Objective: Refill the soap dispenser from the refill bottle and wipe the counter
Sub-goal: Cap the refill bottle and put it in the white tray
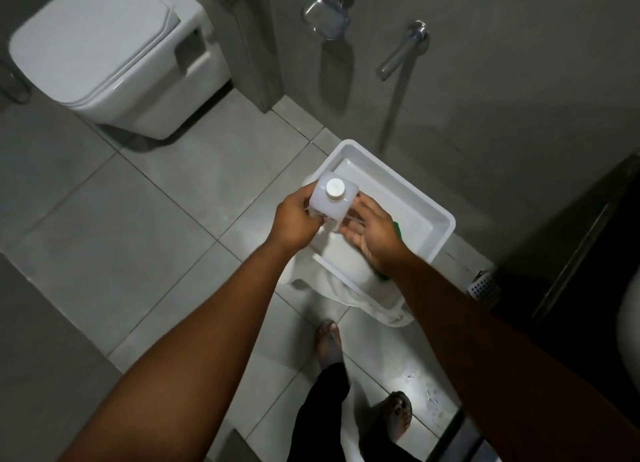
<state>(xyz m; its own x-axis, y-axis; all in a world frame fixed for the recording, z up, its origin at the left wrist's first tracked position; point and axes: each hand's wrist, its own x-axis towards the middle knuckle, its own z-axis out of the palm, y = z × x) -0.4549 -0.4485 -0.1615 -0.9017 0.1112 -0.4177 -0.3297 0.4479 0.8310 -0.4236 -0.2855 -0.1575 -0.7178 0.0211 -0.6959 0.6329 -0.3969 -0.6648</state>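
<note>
Currently the refill bottle (330, 203), a square translucent white one with its white screw cap (335, 188) on, is held upright above the near-left end of a white plastic tub (440, 215) that sits on the tiled floor (138, 219). Left hand (296, 219) grips the bottle's left side, fingers curled round it. Right hand (372, 234) is at the bottle's right side with fingers fairly straight, touching or nearly touching it; cannot tell if it bears any weight, looks more like steadying than gripping. Cap on, so judging from this no pouring has begun. No soap dispenser visible in this view, no counter visible either. Inside the tub a white cloth (343, 288) lies bunched at the near end, spilling over the rim, and something green (396, 227) peeks out from behind the right hand and wrist, too hidden to name. Progress guess: very early, bottle just in hand; uncapping, refilling the dispenser and wiping the counter all left. Around: white toilet (104, 45) with lid down at upper left, chrome wall tap (403, 49) and a chrome fitting (329, 18) on the grey wall above the tub, a small perforated grey holder (483, 286) on the floor right of the tub, the person's bare feet (327, 340) at the bottom.
</note>
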